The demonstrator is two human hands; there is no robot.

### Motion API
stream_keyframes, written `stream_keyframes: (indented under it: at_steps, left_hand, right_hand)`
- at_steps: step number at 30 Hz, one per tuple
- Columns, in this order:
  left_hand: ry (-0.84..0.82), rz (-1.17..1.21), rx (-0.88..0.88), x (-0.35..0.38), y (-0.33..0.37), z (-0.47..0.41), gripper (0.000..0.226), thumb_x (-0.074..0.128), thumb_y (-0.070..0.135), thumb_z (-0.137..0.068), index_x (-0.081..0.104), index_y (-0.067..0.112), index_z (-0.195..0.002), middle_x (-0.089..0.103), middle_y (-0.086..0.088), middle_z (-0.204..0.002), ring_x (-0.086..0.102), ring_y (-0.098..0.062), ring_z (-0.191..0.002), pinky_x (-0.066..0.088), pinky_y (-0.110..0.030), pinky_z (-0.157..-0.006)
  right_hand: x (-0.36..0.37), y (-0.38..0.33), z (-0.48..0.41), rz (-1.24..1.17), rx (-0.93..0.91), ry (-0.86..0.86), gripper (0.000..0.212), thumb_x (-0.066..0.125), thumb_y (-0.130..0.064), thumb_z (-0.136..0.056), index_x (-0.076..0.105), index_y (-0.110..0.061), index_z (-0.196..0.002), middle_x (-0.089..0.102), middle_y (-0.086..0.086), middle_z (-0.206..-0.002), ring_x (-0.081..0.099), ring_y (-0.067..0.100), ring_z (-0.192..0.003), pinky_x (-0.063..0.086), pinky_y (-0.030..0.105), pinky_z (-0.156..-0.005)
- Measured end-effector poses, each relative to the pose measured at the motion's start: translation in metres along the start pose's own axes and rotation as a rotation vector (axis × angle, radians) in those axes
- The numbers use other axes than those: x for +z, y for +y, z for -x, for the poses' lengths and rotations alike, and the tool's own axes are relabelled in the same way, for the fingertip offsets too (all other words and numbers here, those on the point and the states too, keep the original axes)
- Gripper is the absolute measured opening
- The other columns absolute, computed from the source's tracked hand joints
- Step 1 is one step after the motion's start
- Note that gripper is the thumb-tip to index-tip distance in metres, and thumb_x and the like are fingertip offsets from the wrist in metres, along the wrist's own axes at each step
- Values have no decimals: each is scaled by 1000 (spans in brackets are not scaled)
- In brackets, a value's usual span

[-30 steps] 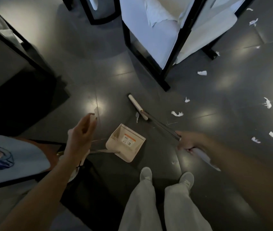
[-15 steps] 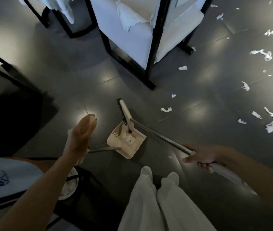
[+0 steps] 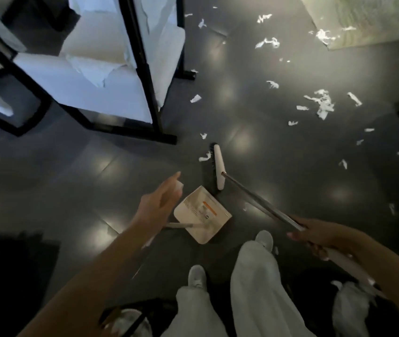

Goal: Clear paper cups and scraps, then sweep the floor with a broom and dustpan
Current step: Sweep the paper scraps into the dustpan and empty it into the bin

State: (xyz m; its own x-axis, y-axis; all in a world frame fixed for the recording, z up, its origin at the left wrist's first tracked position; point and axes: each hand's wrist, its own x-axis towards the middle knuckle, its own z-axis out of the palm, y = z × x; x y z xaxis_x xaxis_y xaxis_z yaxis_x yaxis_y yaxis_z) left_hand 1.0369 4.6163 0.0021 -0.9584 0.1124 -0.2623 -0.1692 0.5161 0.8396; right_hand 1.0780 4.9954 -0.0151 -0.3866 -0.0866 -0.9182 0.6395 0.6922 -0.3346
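My right hand (image 3: 315,235) grips the metal handle of a broom whose white head (image 3: 218,170) with dark bristles rests on the dark floor just beyond the dustpan. A white paper scrap (image 3: 205,156) lies against the bristles. The cream dustpan (image 3: 203,216) sits on the floor in front of my feet. My left hand (image 3: 159,203) holds the white top end of its long handle. More torn paper scraps (image 3: 322,103) are scattered over the floor to the upper right, and one scrap (image 3: 196,98) lies near the chair.
A white armchair with a black frame (image 3: 155,113) stands at the upper left, its foot close to the broom head. A pale rug (image 3: 376,20) lies at the top right. A white bag (image 3: 349,310) sits at the bottom right beside my legs.
The broom head has left the dustpan and swung out onto the floor beyond it, beside a scrap. I have stepped forward; both hands keep their holds.
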Motion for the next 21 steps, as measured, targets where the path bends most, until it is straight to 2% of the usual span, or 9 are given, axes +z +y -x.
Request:
stream_keyframes:
  at_steps: [2,5,7,9,12,14,17,19,21]
  left_hand:
    - [-71,-52,66,6,0,-3,39,46,60,-86,30,82,-114,60,10,-85,60,13,-79,46,-9,-55]
    - [-182,-123,128,22,-7,-5,48,49,56,-91,22,80,-123,69,1,-102,60,-4,-99,55,-26,-74]
    - [-236,-175,160,32,-8,-7,55,51,53,-91,17,80,-124,62,6,-121,62,-12,-106,50,-29,-86]
    - [-249,-237,194,41,-8,-13,62,53,47,-93,11,82,-122,55,14,-121,57,-3,-104,44,-22,-86]
    - [-169,-304,216,52,-6,-28,70,55,35,-95,11,83,-121,54,19,-110,52,15,-84,35,-4,-75]
    - [-109,-315,226,54,-7,-36,70,56,31,-95,15,80,-124,54,19,-109,52,18,-81,36,-7,-77]
    - [-84,-302,219,54,-8,-41,66,55,31,-96,19,78,-126,54,19,-115,55,4,-97,41,-22,-87]
    - [-83,-308,225,55,-8,-41,64,56,31,-96,23,75,-128,59,13,-121,57,-5,-104,42,-24,-89]
    - [-75,-323,246,55,-8,-41,65,57,29,-95,23,74,-129,63,3,-125,61,-11,-105,43,-25,-89]
  right_hand:
    - [10,21,13,-86,17,35,59,59,-23,-95,30,-28,-145,57,-1,-48,46,8,-36,43,22,-40]
    - [18,45,30,-188,64,93,62,60,-19,-95,28,-29,-148,51,9,-57,43,12,-37,42,24,-39]
    - [21,55,38,-185,90,141,64,60,-18,-95,26,-26,-148,51,10,-55,43,13,-36,42,24,-38]
    - [25,62,41,-184,103,173,66,59,-17,-95,24,-22,-150,52,8,-52,44,14,-36,43,24,-38]
    - [32,65,33,-169,128,190,69,57,-14,-96,18,-20,-152,53,7,-53,47,15,-38,44,25,-44]
    - [44,60,21,-85,157,174,74,57,-15,-96,12,-20,-154,53,3,-69,50,14,-47,44,24,-49]
    - [71,49,6,-3,181,133,75,57,-19,-95,10,-24,-154,57,5,-98,62,17,-66,47,22,-56]
    - [88,48,7,-57,170,48,76,57,-20,-95,10,-29,-153,58,6,-89,58,12,-55,48,22,-51]
    - [99,49,18,-93,130,-30,70,58,-19,-94,19,-31,-152,60,6,-80,52,8,-45,47,21,-47]
